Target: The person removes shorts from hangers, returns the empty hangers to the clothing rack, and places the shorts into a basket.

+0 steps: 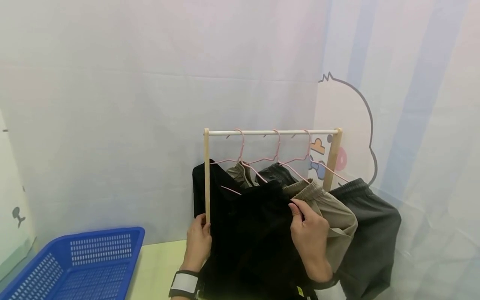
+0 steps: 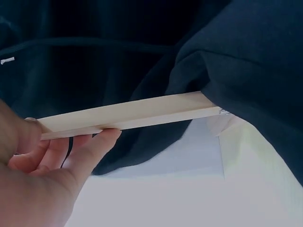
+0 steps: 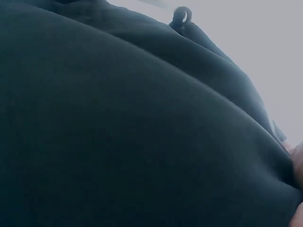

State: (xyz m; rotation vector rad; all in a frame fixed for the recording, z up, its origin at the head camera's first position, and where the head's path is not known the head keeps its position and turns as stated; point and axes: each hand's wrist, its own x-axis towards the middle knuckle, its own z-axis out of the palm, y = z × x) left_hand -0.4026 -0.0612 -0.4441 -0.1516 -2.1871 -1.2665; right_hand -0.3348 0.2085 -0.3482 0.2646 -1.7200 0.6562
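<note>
Black pants (image 1: 251, 233) hang from the leftmost pink hanger (image 1: 241, 146) on a small clothes rack with a white rail (image 1: 258, 133). My left hand (image 1: 198, 239) holds the rack's near wooden post (image 1: 207, 179); in the left wrist view, thumb and fingers lie on both sides of this post (image 2: 137, 113). At the upper right side of the black pants, my right hand (image 1: 309, 231) pinches the cloth. Dark cloth (image 3: 132, 118) fills most of the right wrist view and gathers at the fingers (image 3: 297, 165) on its right edge.
Khaki pants (image 1: 339, 212) and dark grey pants (image 1: 375, 233) hang farther right on two more pink hangers. A blue plastic basket (image 1: 136, 250) stands at left on the pale yellow tabletop (image 1: 161, 258). Printed cloth (image 1: 150, 125) hangs behind the rack.
</note>
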